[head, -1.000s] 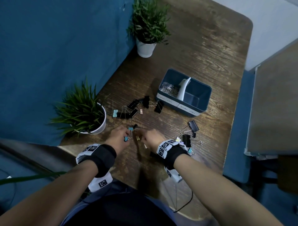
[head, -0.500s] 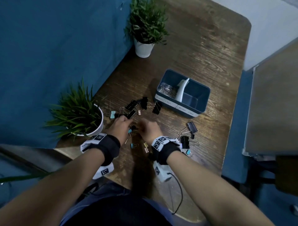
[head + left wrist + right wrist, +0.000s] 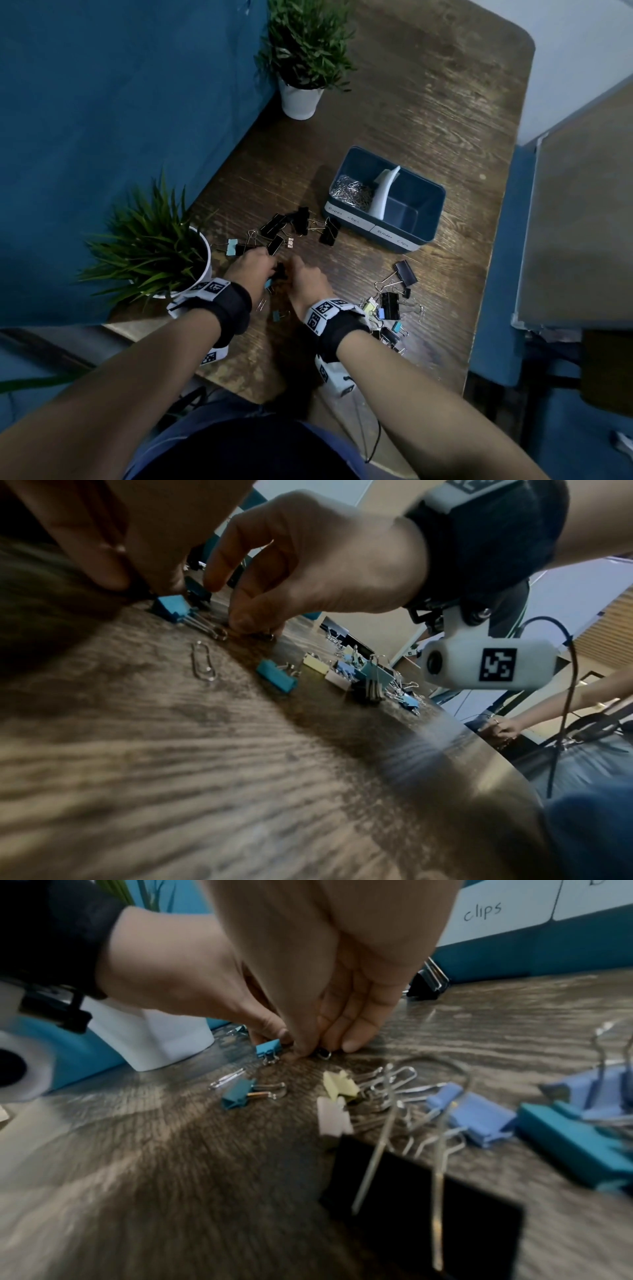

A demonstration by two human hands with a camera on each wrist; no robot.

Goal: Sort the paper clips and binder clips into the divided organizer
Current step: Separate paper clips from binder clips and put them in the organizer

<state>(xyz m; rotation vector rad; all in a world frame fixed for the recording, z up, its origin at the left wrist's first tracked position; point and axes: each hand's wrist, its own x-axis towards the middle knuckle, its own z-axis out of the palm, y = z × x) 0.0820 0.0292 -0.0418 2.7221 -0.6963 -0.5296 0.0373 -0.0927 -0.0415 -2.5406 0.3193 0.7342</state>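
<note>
The blue divided organizer (image 3: 424, 236) stands past the hands, with a heap of silver paper clips (image 3: 352, 193) in its left compartment. My left hand (image 3: 270, 270) has its fingertips (image 3: 167, 582) down on a small black binder clip (image 3: 197, 591) beside a blue binder clip (image 3: 171, 607). My right hand (image 3: 291, 272) pinches another small black binder clip (image 3: 323, 1053) against the table with thumb and fingers (image 3: 352, 1045). A loose paper clip (image 3: 202, 661) and a teal binder clip (image 3: 276, 676) lie just behind the hands.
Black binder clips (image 3: 274, 226) are scattered ahead of the left hand. A mixed pile of binder clips (image 3: 388, 305) lies right of the right wrist. A potted plant (image 3: 150, 246) stands close on the left, another plant (image 3: 301, 99) at the back. The table's front edge (image 3: 239, 390) is near.
Both hands moved forward over the table. The teal clip and the paper clip that lay at the fingertips now lie back between the wrists.
</note>
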